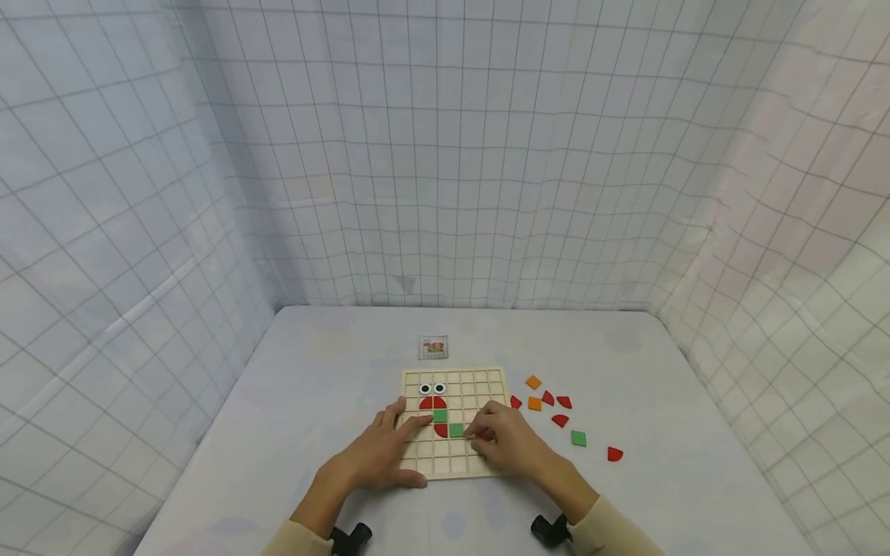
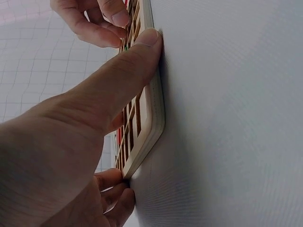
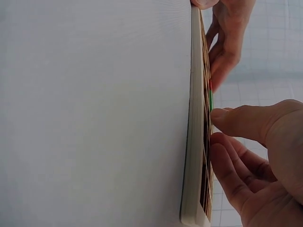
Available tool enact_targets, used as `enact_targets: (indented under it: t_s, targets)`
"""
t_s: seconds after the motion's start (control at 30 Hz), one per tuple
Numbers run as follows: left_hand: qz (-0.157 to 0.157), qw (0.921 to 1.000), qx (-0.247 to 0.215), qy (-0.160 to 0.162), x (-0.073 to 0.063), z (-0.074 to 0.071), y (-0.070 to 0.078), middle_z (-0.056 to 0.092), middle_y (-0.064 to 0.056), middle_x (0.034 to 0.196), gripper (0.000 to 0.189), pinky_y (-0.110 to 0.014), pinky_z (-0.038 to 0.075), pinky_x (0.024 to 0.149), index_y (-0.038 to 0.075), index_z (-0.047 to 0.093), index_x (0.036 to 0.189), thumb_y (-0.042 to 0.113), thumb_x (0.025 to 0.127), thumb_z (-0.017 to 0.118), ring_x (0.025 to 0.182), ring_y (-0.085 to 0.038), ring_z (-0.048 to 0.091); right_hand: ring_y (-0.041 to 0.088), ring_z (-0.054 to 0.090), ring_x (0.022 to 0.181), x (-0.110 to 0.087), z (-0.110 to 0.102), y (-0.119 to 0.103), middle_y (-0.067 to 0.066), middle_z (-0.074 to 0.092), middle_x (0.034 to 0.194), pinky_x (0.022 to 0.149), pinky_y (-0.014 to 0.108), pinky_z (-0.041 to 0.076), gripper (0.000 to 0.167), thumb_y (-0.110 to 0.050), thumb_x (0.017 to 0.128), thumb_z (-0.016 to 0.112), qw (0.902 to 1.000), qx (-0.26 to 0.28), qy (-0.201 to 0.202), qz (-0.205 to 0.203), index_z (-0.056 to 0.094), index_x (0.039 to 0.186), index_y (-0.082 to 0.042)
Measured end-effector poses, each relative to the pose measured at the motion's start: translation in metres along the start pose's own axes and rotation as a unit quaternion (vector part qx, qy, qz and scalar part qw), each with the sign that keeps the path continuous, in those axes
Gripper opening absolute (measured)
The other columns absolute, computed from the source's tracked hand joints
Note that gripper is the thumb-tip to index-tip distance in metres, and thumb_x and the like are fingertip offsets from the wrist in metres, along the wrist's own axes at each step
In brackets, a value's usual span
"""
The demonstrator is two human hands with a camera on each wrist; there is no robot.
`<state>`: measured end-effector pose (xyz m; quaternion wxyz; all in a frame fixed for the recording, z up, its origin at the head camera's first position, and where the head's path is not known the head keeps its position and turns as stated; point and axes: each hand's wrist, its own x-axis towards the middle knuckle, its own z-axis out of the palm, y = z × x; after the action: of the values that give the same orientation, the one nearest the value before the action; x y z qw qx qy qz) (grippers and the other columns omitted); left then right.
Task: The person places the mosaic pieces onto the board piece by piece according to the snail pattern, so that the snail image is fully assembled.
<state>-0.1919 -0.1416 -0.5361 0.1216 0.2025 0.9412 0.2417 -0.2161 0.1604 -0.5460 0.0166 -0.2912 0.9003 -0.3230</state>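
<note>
A pale wooden grid board [image 1: 459, 466] lies on the table. Two eye tiles [image 1: 433, 388], several red quarter-round tiles [image 1: 441, 430], a green square tile [image 1: 441, 416] and another green square [image 1: 456, 430] sit in its cells. My left hand [image 1: 381, 450] rests spread over the board's left side, index fingertip by the upper green square. In the left wrist view, its thumb [image 2: 135, 59] lies on the board's near edge. My right hand [image 1: 506, 439] is over the right half, fingertips at the right edge of the lower green square. In the right wrist view, its thumb [image 3: 241, 122] stands apart from the bent fingers.
Right of the board lie loose tiles: orange squares [image 1: 535, 404], several red quarter-rounds [image 1: 560, 421] and a green square [image 1: 579, 439]. A small picture card [image 1: 433, 347] lies behind the board. White gridded sheets [image 1: 445, 154] surround the table at the back and sides.
</note>
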Motion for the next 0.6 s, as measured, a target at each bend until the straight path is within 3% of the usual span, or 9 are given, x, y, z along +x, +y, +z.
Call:
enact_targets:
  t_s: [0.6]
  targets:
    - [-0.004, 1.0000, -0.008, 0.005, -0.002, -0.003, 0.004, 0.027, -0.031, 0.188, 0.107, -0.072, 0.051, 0.126, 0.024, 0.054, 0.174, 0.055, 0.085, 0.104, 0.167, -0.057, 0.041, 0.003, 0.070, 0.094, -0.023, -0.018, 0.018, -0.004, 0.077, 0.111, 0.081, 0.021, 0.062, 0.015, -0.002, 0.100, 0.089, 0.9991, -0.031, 0.029, -0.007, 0.090, 0.110, -0.013]
